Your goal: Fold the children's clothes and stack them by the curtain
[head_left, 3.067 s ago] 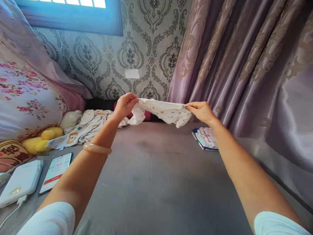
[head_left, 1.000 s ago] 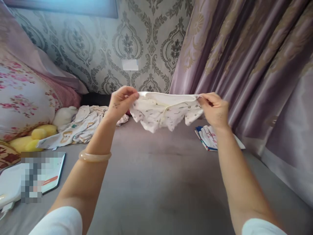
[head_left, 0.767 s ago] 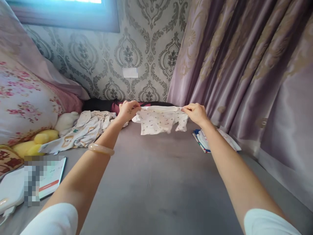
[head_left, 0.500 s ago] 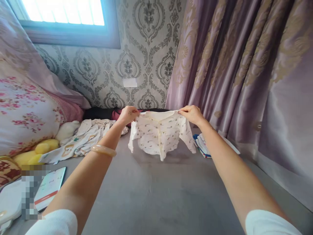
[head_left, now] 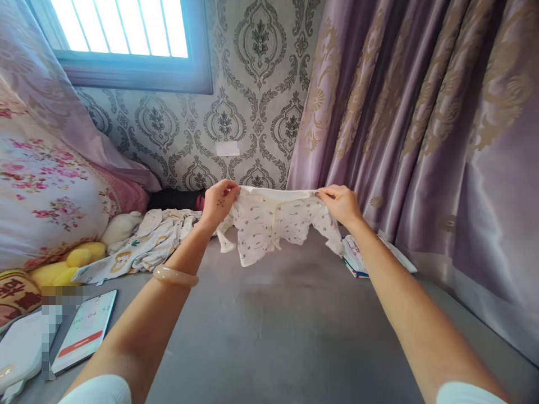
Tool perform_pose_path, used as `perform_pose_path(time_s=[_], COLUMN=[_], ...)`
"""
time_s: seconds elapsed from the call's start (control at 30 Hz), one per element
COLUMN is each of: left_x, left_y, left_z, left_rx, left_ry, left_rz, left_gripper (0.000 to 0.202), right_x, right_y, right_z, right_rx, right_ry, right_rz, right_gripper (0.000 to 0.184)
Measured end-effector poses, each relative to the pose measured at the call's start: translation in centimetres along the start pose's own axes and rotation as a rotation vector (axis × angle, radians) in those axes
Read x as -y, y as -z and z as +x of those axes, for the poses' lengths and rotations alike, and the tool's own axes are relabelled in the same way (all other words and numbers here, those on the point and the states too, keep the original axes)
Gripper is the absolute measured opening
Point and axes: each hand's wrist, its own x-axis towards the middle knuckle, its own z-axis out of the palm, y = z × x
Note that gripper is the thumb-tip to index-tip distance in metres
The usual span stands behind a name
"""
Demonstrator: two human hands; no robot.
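Note:
A small white baby shirt with a fine scattered print hangs in the air between my hands, over the grey bed surface. My left hand is closed in a pinch on its upper left shoulder. At the upper right shoulder, my right hand pinches the fabric the same way. The top edge is stretched nearly straight, while the sleeves and hem dangle loosely. Part of the left sleeve is behind my left hand and wrist.
Crumpled printed baby clothes lie at left beside a yellow plush toy and a floral pillow. A phone and a white device rest nearer. Folded cloth sits beyond my right forearm. Purple curtains hang at right.
The shirt's hem and sleeves have swung to a new shape, with the hem higher on the right. My hands have spread slightly apart, still pinching the shoulders. The view has tilted slightly upward.

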Motion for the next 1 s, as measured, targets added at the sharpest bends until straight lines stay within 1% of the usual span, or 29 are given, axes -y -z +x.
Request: perform_pose_path(time_s=[0.03,0.07,0.1,0.13,0.2,0.23,0.27,0.3,0.33,0.37,0.4,0.43,0.47,0.5,0.53,0.57,0.6,0.63,0.7,0.73,0.8,0.87,1.0], left_x=[-0.5,-0.7,-0.8,-0.6,0.3,0.7,1.1,1.3,1.4,1.3,1.3,1.2,1.3,1.4,1.7,2.0,2.3,2.7,3.1,3.1,3.0,2.9,2.6], left_y=[0.2,0.3,0.4,0.5,0.5,0.5,0.5,0.4,0.4,0.4,0.3,0.3,0.2,0.2,0.1,0.0,-0.1,-0.2,-0.4,-0.5,-0.6,-0.7,-0.7], left_z=[0.2,0.2,0.2,0.1,-0.3,-0.6,-0.9,-1.2,-1.4,-1.6,-1.6,-1.6,-1.5,-1.4,-1.4,-1.3,-1.3,-1.4,-1.6,-1.7,-1.8,-1.9,-1.9], left_rx=[-0.075,-0.102,-0.048,0.074,0.354,0.419,0.405,0.320,0.194,0.070,-0.018,-0.037,0.018,0.125,0.240,0.320,0.345,0.317,0.233,0.218,0.228,0.239,0.245], left_ry=[-0.041,-0.085,-0.124,-0.153,-0.159,-0.140,-0.117,-0.097,-0.084,-0.082,-0.092,-0.114,-0.142,-0.167,-0.185,-0.192,-0.190,-0.180,-0.151,-0.137,-0.106,-0.107,-0.210], left_rz=[-0.010,-0.009,0.010,0.047,0.132,0.160,0.170,0.162,0.143,0.124,0.110,0.108,0.119,0.146,0.179,0.214,0.244,0.266,0.279,0.274,0.262,0.256,0.269], left_gripper=[0.021,0.022,0.021,0.019,0.015,0.016,0.017,0.019,0.021,0.025,0.027,0.028,0.028,0.026,0.024,0.022,0.022,0.022,0.024,0.024,0.024,0.025,0.033], right_x=[0.2,0.3,0.4,0.4,0.3,0.2,0.2,0.2,0.3,0.3,0.4,0.4,0.4,0.2,0.1,-0.2,-0.4,-0.7,-1.0,-1.1,-1.2,-1.2,-1.3], right_y=[0.1,0.2,0.2,0.1,0.1,0.1,0.1,0.2,0.3,0.3,0.4,0.3,0.2,0.0,-0.2,-0.4,-0.5,-0.6,-0.6,-0.6,-0.6,-0.8,-1.3], right_z=[0.1,0.1,-0.1,-0.3,-1.0,-1.3,-1.5,-1.7,-1.8,-1.9,-2.0,-2.1,-2.2,-2.3,-2.4,-2.6,-2.7,-2.7,-2.7,-2.7,-2.6,-2.5,-2.5], right_rx=[-0.079,-0.126,-0.112,-0.028,0.266,0.382,0.432,0.403,0.311,0.185,0.068,0.012,0.032,0.119,0.240,0.348,0.410,0.411,0.319,0.287,0.284,0.298,0.298], right_ry=[0.005,0.010,0.015,0.024,0.044,0.048,0.048,0.043,0.037,0.030,0.025,0.028,0.038,0.053,0.069,0.078,0.077,0.063,0.028,0.022,0.027,0.028,0.003], right_rz=[0.003,0.003,0.003,0.002,0.003,0.011,0.022,0.034,0.044,0.048,0.043,0.031,0.017,0.004,-0.006,-0.011,-0.016,-0.022,-0.036,-0.040,-0.042,-0.042,-0.037], right_gripper=[0.023,0.025,0.025,0.024,0.019,0.016,0.016,0.016,0.019,0.022,0.025,0.027,0.028,0.028,0.026,0.024,0.023,0.022,0.022,0.022,0.022,0.023,0.023])
